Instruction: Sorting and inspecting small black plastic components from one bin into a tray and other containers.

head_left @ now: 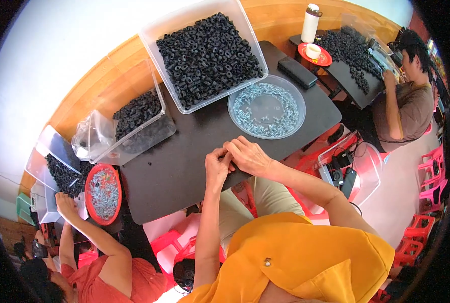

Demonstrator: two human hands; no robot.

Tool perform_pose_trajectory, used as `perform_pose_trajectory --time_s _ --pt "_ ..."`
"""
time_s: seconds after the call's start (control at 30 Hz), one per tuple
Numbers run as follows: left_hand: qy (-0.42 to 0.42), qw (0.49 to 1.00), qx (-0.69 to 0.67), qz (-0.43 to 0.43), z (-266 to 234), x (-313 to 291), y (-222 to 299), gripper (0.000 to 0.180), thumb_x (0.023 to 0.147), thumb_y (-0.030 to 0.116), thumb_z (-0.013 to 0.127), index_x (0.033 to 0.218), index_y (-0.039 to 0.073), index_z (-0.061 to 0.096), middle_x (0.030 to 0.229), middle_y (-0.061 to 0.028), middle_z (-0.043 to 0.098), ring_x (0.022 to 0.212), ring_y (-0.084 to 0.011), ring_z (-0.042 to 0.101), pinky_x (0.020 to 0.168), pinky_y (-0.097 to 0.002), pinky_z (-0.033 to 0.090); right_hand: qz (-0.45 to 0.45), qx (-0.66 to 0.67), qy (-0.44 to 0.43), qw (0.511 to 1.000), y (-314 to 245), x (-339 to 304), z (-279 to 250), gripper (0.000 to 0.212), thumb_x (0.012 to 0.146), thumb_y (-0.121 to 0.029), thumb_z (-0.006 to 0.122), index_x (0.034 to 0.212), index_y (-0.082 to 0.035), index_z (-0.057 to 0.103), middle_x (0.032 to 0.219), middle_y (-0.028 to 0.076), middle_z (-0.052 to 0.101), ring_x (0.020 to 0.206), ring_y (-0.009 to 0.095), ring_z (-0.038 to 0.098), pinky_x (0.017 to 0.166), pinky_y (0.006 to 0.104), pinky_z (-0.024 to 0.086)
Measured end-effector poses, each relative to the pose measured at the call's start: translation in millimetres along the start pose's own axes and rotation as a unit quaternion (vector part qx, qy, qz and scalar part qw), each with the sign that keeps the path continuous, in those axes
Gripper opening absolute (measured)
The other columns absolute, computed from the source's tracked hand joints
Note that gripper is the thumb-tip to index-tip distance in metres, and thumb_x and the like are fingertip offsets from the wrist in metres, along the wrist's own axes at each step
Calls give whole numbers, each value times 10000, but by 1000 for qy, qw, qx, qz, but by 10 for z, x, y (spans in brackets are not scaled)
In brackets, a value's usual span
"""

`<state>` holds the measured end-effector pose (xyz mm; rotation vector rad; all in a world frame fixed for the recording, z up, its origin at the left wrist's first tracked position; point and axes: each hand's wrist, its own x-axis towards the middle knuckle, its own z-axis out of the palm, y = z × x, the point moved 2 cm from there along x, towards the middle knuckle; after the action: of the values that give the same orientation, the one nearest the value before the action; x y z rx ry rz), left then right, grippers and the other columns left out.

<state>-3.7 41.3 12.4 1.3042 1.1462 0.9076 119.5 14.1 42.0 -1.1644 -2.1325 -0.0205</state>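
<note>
My left hand [217, 165] and my right hand [249, 157] meet above the near edge of the dark table [194, 146]. Fingers of both are bent and pressed together at the tips; what they hold, if anything, is hidden, though something dark shows just below them. Beyond my right hand lies a round clear plastic lid [268, 107] with many small silvery springs [250, 96] spread in a ring. Past both hands, a large white plastic bin [259, 48] is heaped with short black ring-shaped parts [209, 60].
Left on the table stands a clear bin [159, 123] with more black parts; a dark case [296, 72] lies at the right. People in red [119, 267] and brown [404, 111] sit at neighbouring tables. A clear box [364, 166] holding cables stands lower right.
</note>
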Motion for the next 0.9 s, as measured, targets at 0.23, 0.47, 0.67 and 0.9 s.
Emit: perform_pose_trajectory --time_s 0.23,0.47,0.67,0.9 --pt "43 998 -41 23 -48 54 -154 131 812 85 623 792 -43 641 625 -16 531 462 -59 421 405 -228 322 2 -12 -18 1000 -51 70 45 349 640 -3 590 967 -28 470 819 88 494 773 267 502 559 336 480" --pt "32 992 -121 6 -84 -3 -85 139 822 68 596 687 44 621 605 54 500 489 -32 371 422 -206 276 -37 -5 -42 998 -55 80 94 297 629 16 567 903 -40 464 795 84 478 760 260 496 532 332 469" --pt "4 994 -108 -4 -117 -27 -21 130 821 79 599 694 54 611 586 51 492 477 -37 385 421 -199 280 -40 -25 36 998 -76 67 65 322 646 -32 611 947 -50 498 790 53 494 741 229 511 531 302 476" --pt "20 992 -124 0 -140 -130 123 83 811 75 622 803 -5 640 648 -12 577 469 -48 453 415 -186 345 -8 -23 37 999 -115 -16 -2 432 669 -106 664 1067 -54 506 933 64 555 841 231 546 616 310 494"
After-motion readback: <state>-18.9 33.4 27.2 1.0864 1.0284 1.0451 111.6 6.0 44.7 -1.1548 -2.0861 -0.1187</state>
